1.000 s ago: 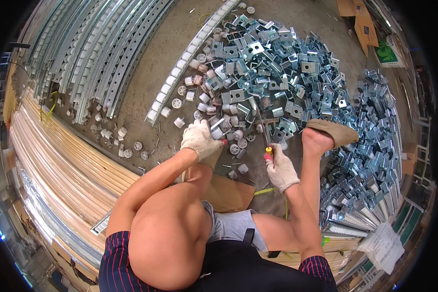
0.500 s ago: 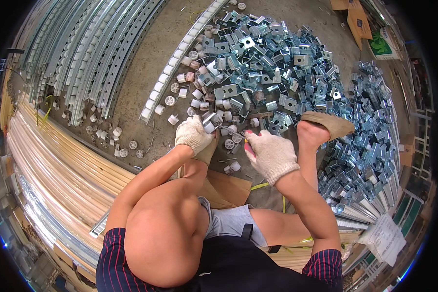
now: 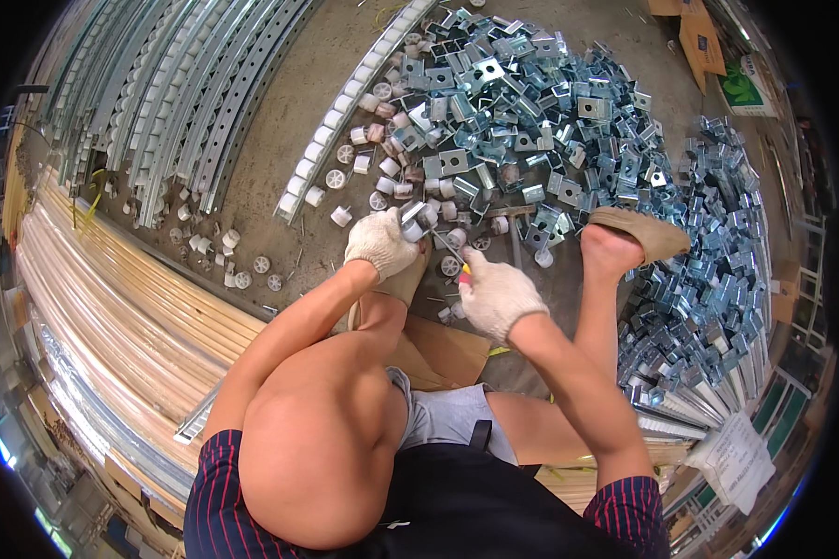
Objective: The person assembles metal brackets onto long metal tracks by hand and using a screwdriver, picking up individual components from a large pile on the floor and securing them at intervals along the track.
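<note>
Left hand [image 3: 379, 243] pinches a small metal bracket [image 3: 412, 224] just above the floor [image 3: 289, 140], right hand [image 3: 496, 293] closed on a yellow-handled screwdriver [image 3: 454, 253] tipped toward it; risk: tip skids off the zinc face into my left glove.

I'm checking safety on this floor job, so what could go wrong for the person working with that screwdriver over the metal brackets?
The screwdriver in the right hand points toward the left hand gripping a small bracket; a slip could jab that glove. The sandalled foot rests beside the pile of metal brackets, whose edges may cut bare skin. Loose white rollers on the floor could roll underfoot.
</note>
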A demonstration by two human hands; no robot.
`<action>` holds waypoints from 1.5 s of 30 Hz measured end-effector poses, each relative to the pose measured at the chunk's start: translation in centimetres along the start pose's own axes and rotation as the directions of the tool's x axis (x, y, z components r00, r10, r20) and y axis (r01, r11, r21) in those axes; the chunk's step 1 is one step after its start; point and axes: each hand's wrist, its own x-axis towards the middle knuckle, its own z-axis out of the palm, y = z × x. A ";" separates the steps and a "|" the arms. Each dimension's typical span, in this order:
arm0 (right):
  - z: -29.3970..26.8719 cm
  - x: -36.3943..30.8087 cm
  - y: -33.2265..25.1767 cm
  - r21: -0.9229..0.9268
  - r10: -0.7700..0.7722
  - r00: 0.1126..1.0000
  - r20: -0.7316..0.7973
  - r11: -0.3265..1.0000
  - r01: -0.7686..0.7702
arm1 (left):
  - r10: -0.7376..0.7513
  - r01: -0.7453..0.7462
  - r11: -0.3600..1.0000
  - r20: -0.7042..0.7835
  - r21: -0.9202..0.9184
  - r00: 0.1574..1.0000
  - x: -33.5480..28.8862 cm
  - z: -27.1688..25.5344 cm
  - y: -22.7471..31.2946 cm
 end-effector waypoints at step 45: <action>9.9 -1.0 -4.4 0.890 0.231 0.929 0.289 -0.421 -0.173 | 0.011 -0.011 1.000 0.011 0.021 1.000 0.7 0.6 -0.3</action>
